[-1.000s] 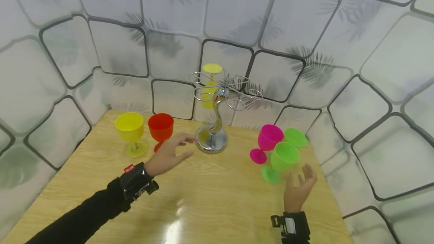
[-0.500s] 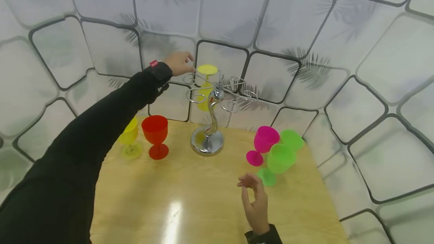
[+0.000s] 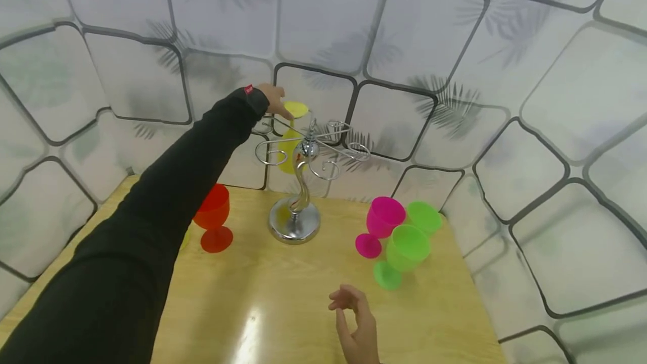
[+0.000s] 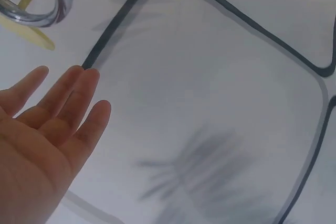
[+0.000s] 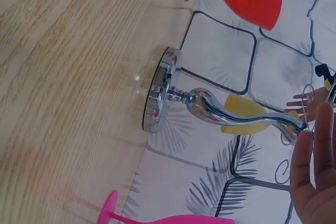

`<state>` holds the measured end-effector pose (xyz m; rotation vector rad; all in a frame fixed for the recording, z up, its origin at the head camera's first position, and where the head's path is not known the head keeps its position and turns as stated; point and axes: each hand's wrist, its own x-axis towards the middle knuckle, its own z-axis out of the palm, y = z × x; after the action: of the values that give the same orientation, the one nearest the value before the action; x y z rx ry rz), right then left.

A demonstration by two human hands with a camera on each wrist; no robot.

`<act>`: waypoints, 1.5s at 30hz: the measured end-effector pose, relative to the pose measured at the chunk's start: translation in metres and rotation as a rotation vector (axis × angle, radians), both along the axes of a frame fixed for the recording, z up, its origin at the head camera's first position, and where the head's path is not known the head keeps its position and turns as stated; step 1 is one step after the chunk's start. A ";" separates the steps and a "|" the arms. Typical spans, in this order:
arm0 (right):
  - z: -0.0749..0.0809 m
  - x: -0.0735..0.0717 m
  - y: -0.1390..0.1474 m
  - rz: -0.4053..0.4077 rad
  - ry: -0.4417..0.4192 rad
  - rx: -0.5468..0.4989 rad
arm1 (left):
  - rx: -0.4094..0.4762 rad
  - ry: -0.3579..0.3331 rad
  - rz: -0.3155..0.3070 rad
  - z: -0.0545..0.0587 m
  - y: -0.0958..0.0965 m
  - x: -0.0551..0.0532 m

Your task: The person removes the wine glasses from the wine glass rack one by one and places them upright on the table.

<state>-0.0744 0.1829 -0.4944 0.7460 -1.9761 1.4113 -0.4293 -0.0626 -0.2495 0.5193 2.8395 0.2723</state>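
Observation:
A yellow goblet hangs upside down by its foot from a ring on the left of a chrome rack. My left hand is beside that foot, fingers extended. In the left wrist view the left hand shows an empty palm, with the goblet's yellow foot above the fingertips. Over the front of the table my right hand hovers, fingers loosely curved around nothing. In the right wrist view, the right hand's fingers overlap the rack's top.
Left of the rack stands a red goblet; my black sleeve hides most of another yellow goblet. On the right are a magenta goblet and two green goblets. Patterned walls enclose the wooden table behind and at the sides.
My left hand has risen from in front of the red goblet to the hanging yellow goblet's foot. My right hand has moved left, away from the green goblets. The head view has shifted slightly.

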 end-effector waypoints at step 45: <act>0.001 0.021 -0.003 -0.019 -0.062 -0.028 | 0.124 0.207 -0.081 0.009 0.043 0.027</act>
<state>-0.0538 0.1803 -0.4936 0.6766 -2.0013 1.4637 -0.4027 -0.0199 -0.2407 0.7246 3.0044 0.4032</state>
